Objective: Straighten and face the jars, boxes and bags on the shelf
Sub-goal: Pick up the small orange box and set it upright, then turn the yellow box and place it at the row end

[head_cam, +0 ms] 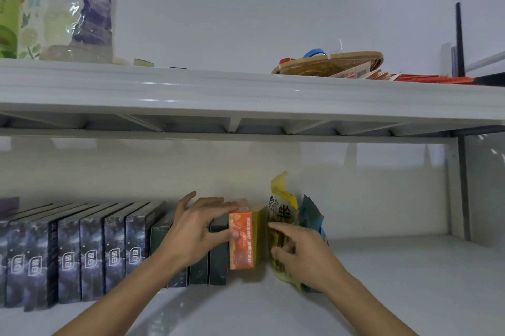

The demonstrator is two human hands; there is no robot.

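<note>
Left hand point(199, 229) grip pinching orange box point(241, 240) at row's end, right hand point(303, 256) grip clasping yellow bag point(281, 215).

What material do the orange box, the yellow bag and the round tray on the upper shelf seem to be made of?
Orange box: apparently printed cardboard with a slight sheen; its edges are straight and sharp.
Yellow bag: thin plastic film, translucent and crinkled, with a curled top.
Round tray: likely woven bamboo or wood; it has a tan bent rim, though the view is too oblique for certainty.
</note>
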